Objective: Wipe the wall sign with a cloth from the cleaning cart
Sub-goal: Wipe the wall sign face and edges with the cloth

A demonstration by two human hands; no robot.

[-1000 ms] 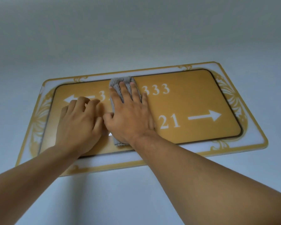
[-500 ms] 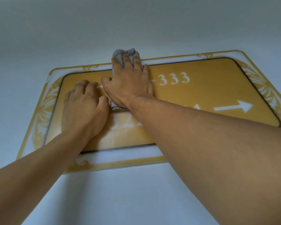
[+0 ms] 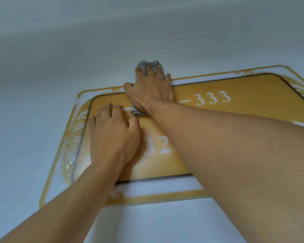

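Pale wall (image 3: 77, 58), yellow sign (image 3: 235, 95)

The wall sign (image 3: 218, 130) reads "–333" and, partly hidden, "12"

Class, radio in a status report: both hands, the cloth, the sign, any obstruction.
Right hand presses grey cloth flat at gold wall sign top edge. Left hand rests on sign, fingers curled. Nothing in the way.

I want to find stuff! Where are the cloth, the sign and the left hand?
cloth (image 3: 148, 64), head view, grey top edge above the fingers
sign (image 3: 235, 88), head view, yellow face
left hand (image 3: 112, 135), head view, back of hand
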